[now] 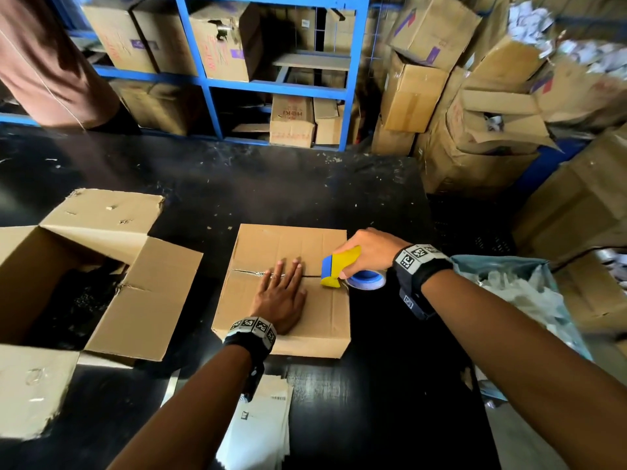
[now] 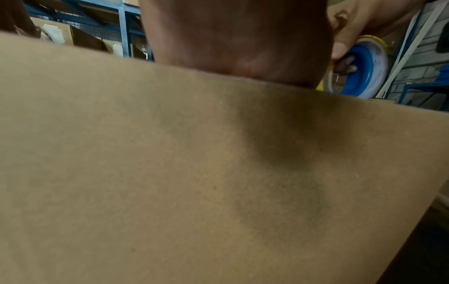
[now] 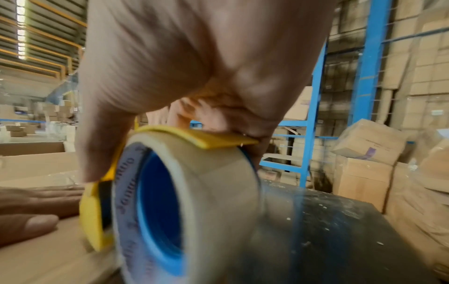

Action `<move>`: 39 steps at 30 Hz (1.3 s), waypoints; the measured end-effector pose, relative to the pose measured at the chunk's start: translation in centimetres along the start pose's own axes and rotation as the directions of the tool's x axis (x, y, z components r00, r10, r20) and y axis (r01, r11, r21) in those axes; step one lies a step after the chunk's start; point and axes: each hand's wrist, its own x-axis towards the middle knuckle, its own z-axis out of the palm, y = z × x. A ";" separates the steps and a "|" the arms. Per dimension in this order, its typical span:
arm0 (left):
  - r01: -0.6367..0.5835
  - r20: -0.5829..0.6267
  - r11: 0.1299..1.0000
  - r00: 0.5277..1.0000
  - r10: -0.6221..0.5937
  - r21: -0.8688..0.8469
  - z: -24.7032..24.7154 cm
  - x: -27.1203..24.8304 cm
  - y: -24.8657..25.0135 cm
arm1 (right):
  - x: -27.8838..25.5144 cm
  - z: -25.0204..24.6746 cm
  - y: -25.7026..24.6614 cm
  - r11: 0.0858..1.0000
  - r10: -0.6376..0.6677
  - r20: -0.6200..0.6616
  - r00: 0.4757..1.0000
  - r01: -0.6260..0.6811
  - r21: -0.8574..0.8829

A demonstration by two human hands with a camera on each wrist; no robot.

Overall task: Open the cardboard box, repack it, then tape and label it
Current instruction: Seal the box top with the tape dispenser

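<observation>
Box (image 1: 288, 286) lay closed under my flat left hand (image 1: 280, 296); my right hand (image 1: 369, 252) gripped the tape dispenser (image 1: 339, 269) at the seam's right end. Taping seemed barely begun, labelling still undone.

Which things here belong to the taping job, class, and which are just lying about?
In use:
closed box
tape dispenser, gripped by the right hand
left hand, pressed flat on the flaps
stack of labels, probably for later

Lying about:
open box on the left
shelf of cartons
bag of scrap
</observation>
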 end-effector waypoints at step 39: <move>-0.049 0.021 0.999 0.999 0.049 0.010 0.9 2.2 7.9 | -3.5 0.3 5.8 0.965 -0.158 0.018 0.987 0.158 -0.210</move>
